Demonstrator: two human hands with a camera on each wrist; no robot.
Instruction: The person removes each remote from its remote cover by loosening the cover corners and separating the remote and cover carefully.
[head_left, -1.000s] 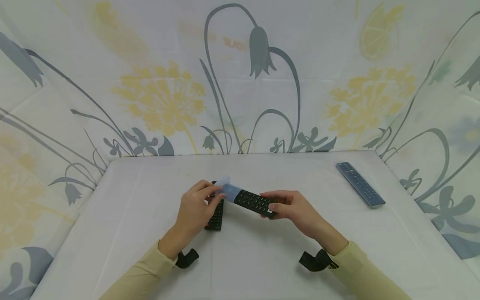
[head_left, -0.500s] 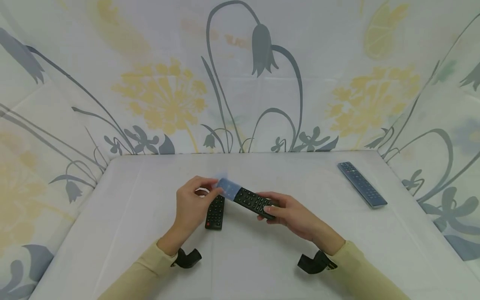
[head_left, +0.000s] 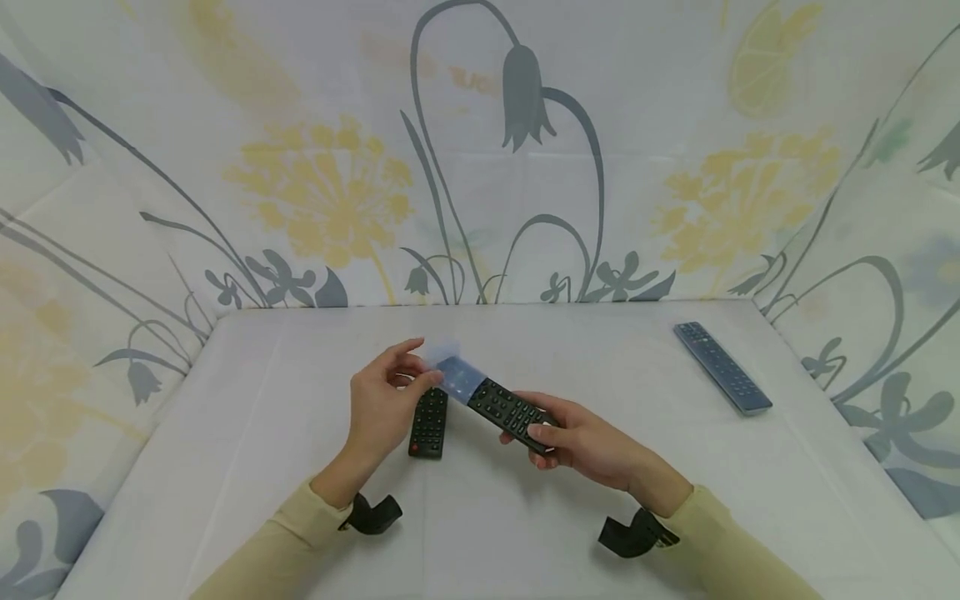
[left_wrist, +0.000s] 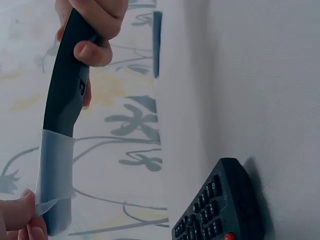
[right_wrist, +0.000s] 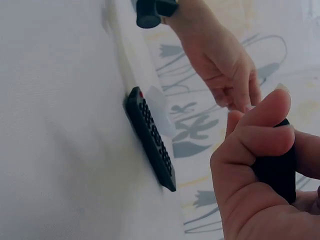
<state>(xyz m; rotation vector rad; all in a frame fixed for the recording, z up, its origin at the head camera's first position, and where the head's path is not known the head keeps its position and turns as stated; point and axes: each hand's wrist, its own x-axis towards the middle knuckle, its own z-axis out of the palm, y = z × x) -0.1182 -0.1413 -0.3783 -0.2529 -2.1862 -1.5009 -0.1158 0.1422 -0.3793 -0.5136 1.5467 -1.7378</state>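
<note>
My right hand (head_left: pixel 581 437) grips the lower end of a black remote control (head_left: pixel 510 410), holding it above the table with its buttons facing up. A translucent bluish plastic film (head_left: pixel 459 380) wraps the remote's far end. My left hand (head_left: pixel 386 400) pinches the loose edge of that film between thumb and finger; in the left wrist view the film (left_wrist: pixel 57 162) sits around the remote's end like a sleeve, with the tip poking out beyond it. Beneath the left hand a second black remote control (head_left: pixel 428 423), with a red button, lies on the table, its far end covered in the head view.
A dark bluish remote control (head_left: pixel 722 367) lies at the back right of the white-covered table (head_left: pixel 585 350). Floral fabric (head_left: pixel 480 167) hangs behind and along both sides. Black wrist mounts (head_left: pixel 375 514) sit at both cuffs.
The held remote has tilted a little more, its right end lower. The left hand has shifted slightly left, still at the film, and its index finger has straightened.
</note>
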